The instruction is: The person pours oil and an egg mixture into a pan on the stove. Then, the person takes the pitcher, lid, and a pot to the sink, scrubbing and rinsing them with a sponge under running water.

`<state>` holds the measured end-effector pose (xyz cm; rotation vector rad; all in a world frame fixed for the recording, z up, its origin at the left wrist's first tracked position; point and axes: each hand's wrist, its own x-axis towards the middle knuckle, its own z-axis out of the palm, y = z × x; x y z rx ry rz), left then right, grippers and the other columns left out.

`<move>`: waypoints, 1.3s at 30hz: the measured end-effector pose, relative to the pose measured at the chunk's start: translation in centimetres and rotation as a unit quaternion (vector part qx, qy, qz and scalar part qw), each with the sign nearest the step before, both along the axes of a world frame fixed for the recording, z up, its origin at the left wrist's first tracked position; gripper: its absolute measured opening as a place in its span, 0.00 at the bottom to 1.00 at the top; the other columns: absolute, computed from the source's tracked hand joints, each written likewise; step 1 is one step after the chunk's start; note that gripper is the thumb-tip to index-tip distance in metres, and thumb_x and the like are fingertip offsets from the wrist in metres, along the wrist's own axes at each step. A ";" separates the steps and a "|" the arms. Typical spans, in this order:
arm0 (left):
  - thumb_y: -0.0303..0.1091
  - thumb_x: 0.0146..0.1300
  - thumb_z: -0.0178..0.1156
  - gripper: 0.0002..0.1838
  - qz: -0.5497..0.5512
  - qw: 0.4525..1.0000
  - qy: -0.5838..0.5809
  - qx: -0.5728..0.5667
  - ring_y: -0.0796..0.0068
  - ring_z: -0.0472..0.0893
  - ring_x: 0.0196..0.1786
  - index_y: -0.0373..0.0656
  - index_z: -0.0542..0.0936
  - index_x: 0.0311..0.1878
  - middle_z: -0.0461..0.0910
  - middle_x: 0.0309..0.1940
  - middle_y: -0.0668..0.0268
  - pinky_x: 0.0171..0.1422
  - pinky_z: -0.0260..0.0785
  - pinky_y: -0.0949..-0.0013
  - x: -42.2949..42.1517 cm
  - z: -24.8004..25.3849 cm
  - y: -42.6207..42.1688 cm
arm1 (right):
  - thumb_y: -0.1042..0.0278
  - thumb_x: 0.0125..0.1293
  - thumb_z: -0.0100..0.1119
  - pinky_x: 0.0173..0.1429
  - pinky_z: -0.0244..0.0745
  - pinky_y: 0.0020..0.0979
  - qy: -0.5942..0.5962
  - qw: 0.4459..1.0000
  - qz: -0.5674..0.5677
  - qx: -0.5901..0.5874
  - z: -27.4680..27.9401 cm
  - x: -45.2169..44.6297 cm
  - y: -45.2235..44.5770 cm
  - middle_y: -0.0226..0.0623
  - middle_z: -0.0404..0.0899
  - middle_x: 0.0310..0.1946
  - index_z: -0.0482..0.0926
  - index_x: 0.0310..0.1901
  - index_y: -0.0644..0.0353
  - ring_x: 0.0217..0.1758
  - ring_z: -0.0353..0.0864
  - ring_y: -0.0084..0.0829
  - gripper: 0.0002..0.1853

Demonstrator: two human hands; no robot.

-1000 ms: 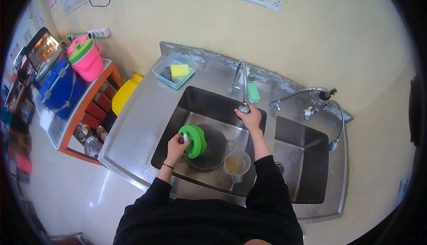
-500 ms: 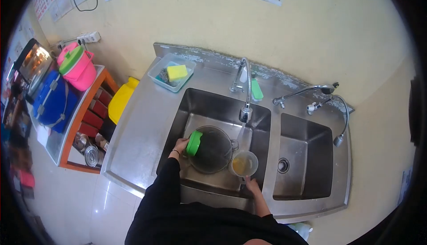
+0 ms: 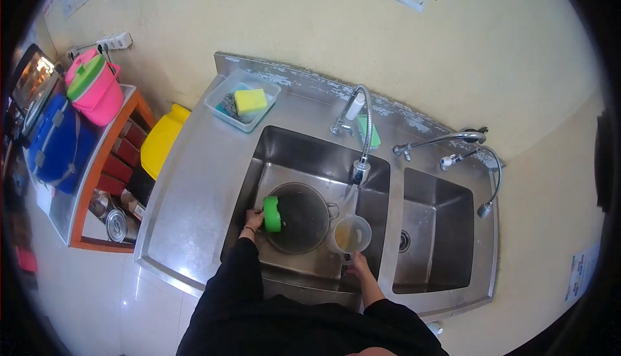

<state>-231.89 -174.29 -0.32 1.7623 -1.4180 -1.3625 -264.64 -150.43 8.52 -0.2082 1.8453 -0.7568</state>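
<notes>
My right hand (image 3: 356, 263) grips the handle of a clear plastic jug (image 3: 361, 234) with yellowish contents, low in the left basin. Above the jug hangs the spray head of a flexible tap (image 3: 360, 172), with water running down toward it. My left hand (image 3: 253, 221) is closed on a bright green curved piece (image 3: 272, 214) at the left side of a large round pot (image 3: 301, 217); its exact kind is unclear. Dark-looking water or a dark inside shows in the pot, which rests in the left basin (image 3: 284, 142).
On the counter at back left sits a clear tub (image 3: 243, 121) with a yellow sponge (image 3: 251, 101) and a scourer. A green brush (image 3: 370, 132) lies behind the tap. Right is a second basin (image 3: 440, 226) with two taps. An orange-framed shelf (image 3: 107, 155) stands left.
The view has shifted slightly. My left hand has drawn the green piece a little left, toward the pot's edge. The jug stays beneath the tap in my right hand.
</notes>
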 end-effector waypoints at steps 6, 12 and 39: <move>0.39 0.50 0.59 0.18 0.138 0.980 0.118 0.079 0.70 0.77 0.35 0.32 0.77 0.36 0.79 0.31 0.58 0.39 0.67 0.72 0.4 1.8 1.7 | 0.43 0.61 0.33 0.33 0.73 0.43 0.008 0.995 0.088 -0.037 1.6 -0.2 -3.5 0.45 0.66 0.45 0.60 0.54 0.58 0.35 0.72 0.42 0.28; 0.41 0.51 0.59 0.20 0.145 0.987 -0.020 0.058 0.69 0.77 0.36 0.30 0.76 0.37 0.78 0.32 0.55 0.41 0.67 0.69 0.4 9.3 3.9 | 0.42 0.60 0.34 0.36 0.72 0.45 0.001 0.990 0.144 0.006 -1.6 -2.1 -8.3 0.48 0.65 0.46 0.58 0.55 0.58 0.36 0.72 0.46 0.30; 0.31 0.45 0.62 0.14 0.030 0.950 0.040 -0.307 0.72 0.78 0.31 0.37 0.75 0.36 0.77 0.28 0.58 0.33 0.69 0.73 -8.7 32.1 9.8 | 0.62 0.54 0.58 0.41 0.72 0.29 0.020 0.842 0.188 -0.505 19.0 9.9 -10.9 0.41 0.67 0.45 0.58 0.53 0.59 0.44 0.71 0.30 0.27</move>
